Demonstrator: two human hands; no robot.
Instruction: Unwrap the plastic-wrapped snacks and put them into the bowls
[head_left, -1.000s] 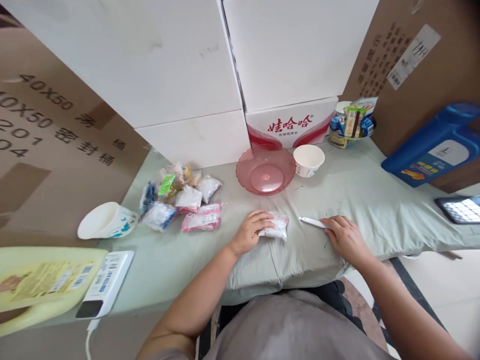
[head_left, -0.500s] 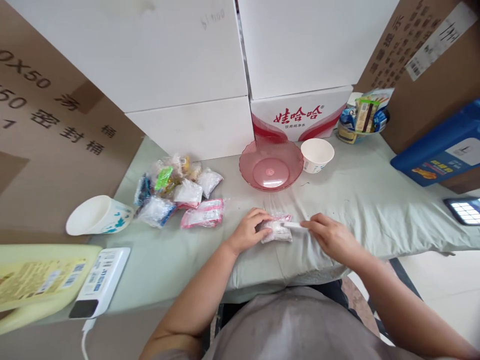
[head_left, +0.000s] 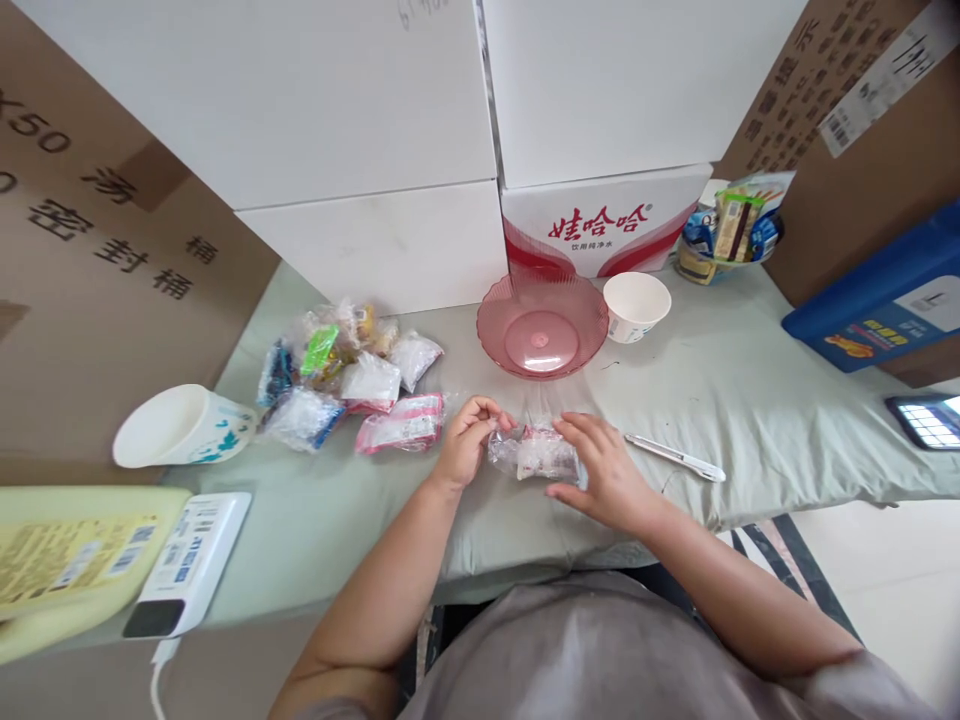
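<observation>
Packet (head_left: 546, 464): small, white with pinkish-red edging, lying flat just below and right of the frame's centre
Wrapper (head_left: 503, 456): clear, crinkled, bunched at the packet's left end
Knife (head_left: 679, 457): slim, white, lying slanted in the frame's lower right

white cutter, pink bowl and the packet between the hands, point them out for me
White cutter (head_left: 675, 457): head view, on the middle of its handle.
Pink bowl (head_left: 541, 340): head view, on its bare base.
Packet (head_left: 546, 458): head view, on the middle of its body.
</observation>
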